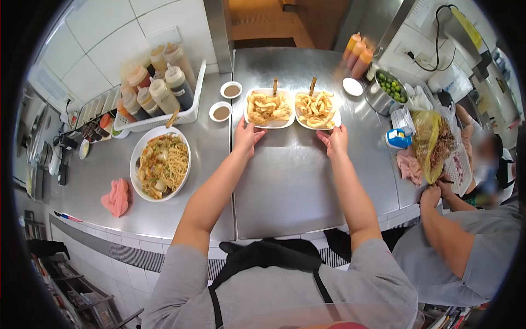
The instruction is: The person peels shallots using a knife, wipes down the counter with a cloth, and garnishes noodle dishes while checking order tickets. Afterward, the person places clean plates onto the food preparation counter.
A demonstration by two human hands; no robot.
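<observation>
Both arms reach straight out over the steel counter. The left hand rests at the near edge of the left plate, fingers spread and laid loosely against its rim rather than curled round it. The right hand meets the near edge of the right plate the same way, fingers extended and touching the rim, not clenched. The 2 square white plates sit side by side, their inner edges touching, each heaped with pale fried pieces and each with a wooden stick standing up at the back.

Between the plates and the counter's near edge lies a wide bare stretch of steel, with only the 2 forearms across it. Beyond the plates the steel runs bare to the back wall. A seam in the counter runs front to back just left of the left hand.

Left of that seam, 2 small sauce cups stand close to the left plate's far corner. Farther left is a large oval plate of noodles, well apart from the hands, with a white basket of squeeze bottles behind it and a pink cloth near the front edge.

On the right, a metal bowl of limes, 3 orange sauce bottles and a small white dish crowd the far corner. Another person's hand works at a yellow bag at the counter's right edge, apart from the right plate.
</observation>
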